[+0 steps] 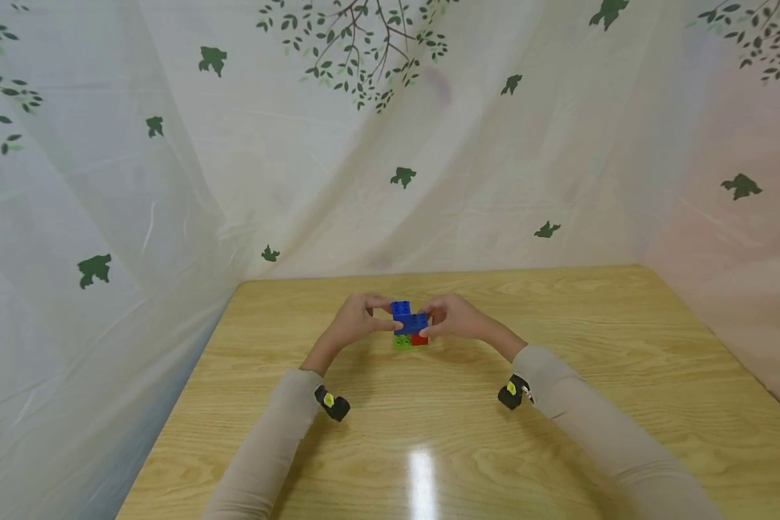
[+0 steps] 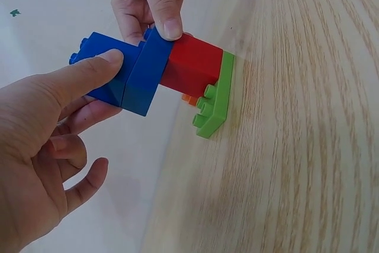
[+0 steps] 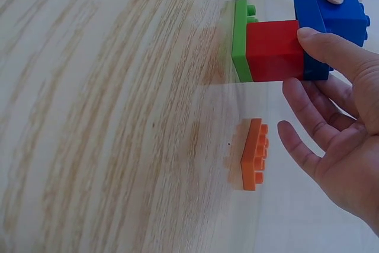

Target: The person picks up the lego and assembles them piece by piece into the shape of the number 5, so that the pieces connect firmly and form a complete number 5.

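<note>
A small brick stack stands mid-table: a green plate [image 1: 401, 342] at the bottom, a red brick [image 1: 419, 339] on it, and two blue bricks [image 1: 411, 318] on top, stepped sideways. My left hand [image 1: 385, 315] pinches the offset upper blue brick [image 2: 103, 78] between thumb and fingers. My right hand [image 1: 430, 323] grips the lower blue brick [image 2: 148, 69] that sits on the red brick [image 2: 192, 66], with its thumb on the front face. In the right wrist view, the right hand [image 3: 320, 57] has its thumb along the blue brick [image 3: 331, 19], lower fingers loose beneath.
A loose orange plate [image 3: 253, 153] lies flat on the wooden table [image 1: 559, 433] just beside the stack. White leaf-print curtains [image 1: 169, 217] close off the table at the back and both sides. Small black wrist cameras sit on both forearms.
</note>
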`<action>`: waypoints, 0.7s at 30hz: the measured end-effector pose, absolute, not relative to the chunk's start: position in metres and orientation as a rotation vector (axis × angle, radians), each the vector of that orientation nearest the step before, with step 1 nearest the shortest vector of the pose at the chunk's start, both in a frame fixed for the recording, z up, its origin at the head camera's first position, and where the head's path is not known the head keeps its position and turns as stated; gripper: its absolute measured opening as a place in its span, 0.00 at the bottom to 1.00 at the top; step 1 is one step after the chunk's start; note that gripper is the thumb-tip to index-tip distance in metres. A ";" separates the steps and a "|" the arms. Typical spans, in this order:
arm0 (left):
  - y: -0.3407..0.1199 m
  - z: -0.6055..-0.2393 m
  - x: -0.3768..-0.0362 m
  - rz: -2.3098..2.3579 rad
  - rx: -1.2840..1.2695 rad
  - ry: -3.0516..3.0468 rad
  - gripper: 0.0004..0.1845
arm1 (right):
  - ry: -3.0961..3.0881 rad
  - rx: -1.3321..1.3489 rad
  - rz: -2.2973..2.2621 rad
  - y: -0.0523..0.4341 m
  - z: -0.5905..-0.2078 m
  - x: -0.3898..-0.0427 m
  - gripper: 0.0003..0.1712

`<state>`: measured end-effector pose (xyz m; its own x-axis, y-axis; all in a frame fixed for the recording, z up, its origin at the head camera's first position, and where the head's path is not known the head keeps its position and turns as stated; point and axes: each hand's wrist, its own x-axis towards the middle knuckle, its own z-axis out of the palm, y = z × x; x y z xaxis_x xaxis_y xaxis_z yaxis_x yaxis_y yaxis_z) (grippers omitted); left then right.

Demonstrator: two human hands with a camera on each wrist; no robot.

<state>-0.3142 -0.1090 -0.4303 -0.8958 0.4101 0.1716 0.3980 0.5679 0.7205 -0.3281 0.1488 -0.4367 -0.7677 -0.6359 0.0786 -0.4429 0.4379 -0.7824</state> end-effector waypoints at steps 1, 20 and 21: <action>-0.109 -0.430 -0.314 1.266 0.714 2.771 0.24 | 2.464 -0.941 -1.237 0.149 -0.436 -0.328 0.20; -0.107 -0.432 -0.310 1.341 0.796 2.709 0.22 | 2.486 -0.925 -1.209 0.150 -0.440 -0.332 0.19; -0.106 -0.433 -0.310 1.355 0.797 2.703 0.22 | 2.485 -0.928 -1.210 0.150 -0.440 -0.331 0.19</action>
